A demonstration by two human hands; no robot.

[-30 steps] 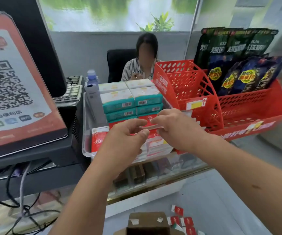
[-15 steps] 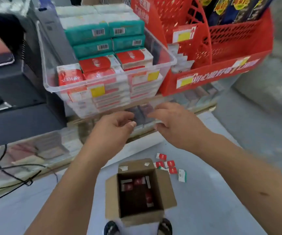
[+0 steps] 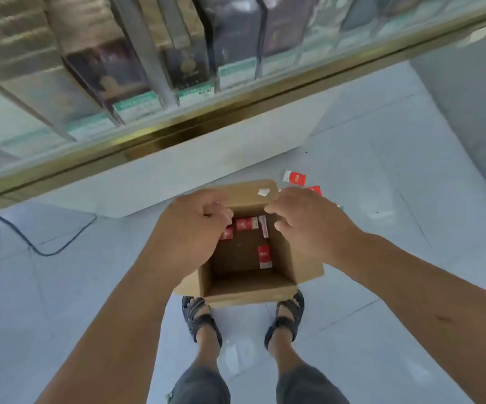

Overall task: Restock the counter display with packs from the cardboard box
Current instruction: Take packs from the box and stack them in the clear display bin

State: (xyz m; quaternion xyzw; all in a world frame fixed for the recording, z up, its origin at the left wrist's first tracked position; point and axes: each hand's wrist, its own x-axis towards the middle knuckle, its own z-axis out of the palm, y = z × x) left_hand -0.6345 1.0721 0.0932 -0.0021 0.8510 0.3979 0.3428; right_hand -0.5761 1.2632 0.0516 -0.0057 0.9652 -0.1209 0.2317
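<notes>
Reaching down to the cardboard box point(image 3: 247, 282), the person now has both hands at its open top; half a second earlier they hung side by side in front of the counter's glass face. The left hand point(image 3: 195, 225) sits over the box's left rim with its fingers curled tight, and whether they pinch anything cannot be told. The right hand point(image 3: 303, 223) hovers over the right rim, well apart from the left, with its fingers loosely bent and gripping nothing that shows. The box stands on the tiled floor point(image 3: 60, 301) just ahead of the person's sandals point(image 3: 198, 316), where it stood before, though it now fills more of the view. A few red-and-white packs point(image 3: 247, 223) lie scattered on its bottom. More loose packs point(image 3: 294, 177) lie on the floor behind its far flap. The view has tipped downward, so the clear bin and red rack have left the frame, and only the lower glass and brass rail of the counter point(image 3: 195, 128) remain along the top. A black cable point(image 3: 40, 252) trails across the floor at left.
</notes>
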